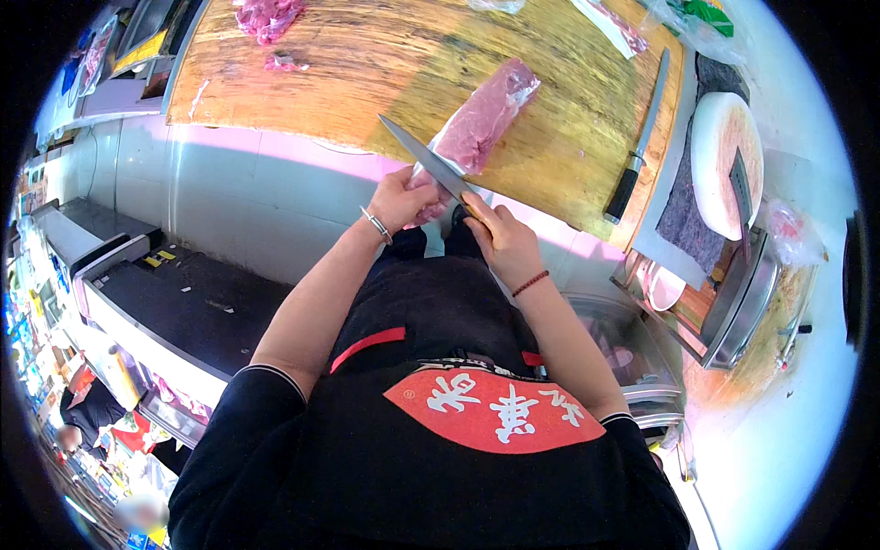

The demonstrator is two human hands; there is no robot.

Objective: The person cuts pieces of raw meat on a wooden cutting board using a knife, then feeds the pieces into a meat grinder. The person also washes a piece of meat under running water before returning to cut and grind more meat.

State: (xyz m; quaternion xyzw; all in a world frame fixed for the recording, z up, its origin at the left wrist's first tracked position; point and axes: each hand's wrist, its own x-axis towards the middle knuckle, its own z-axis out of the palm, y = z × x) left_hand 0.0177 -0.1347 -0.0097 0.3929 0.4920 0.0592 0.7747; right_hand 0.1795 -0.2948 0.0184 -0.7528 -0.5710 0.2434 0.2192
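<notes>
A long piece of raw pork (485, 117) lies slantwise on the wooden cutting table (295, 89), its near end hanging over the front edge. That near end is pinched in my left hand (399, 203), thumb on top. My right hand (507, 237) grips the handle of a pointed butcher's knife (430, 159). The blade crosses the meat just beyond my left fingers, tip pointing to the far left. How deep the edge has gone into the meat, I cannot tell.
A long knife with a black handle (624, 189) lies along the table's right edge. Beside it stands a round white cutting board (718, 165) with a cleaver (740, 185) on it. Meat trimmings (269, 17) lie far left, and a fatty strip (614, 26) far right.
</notes>
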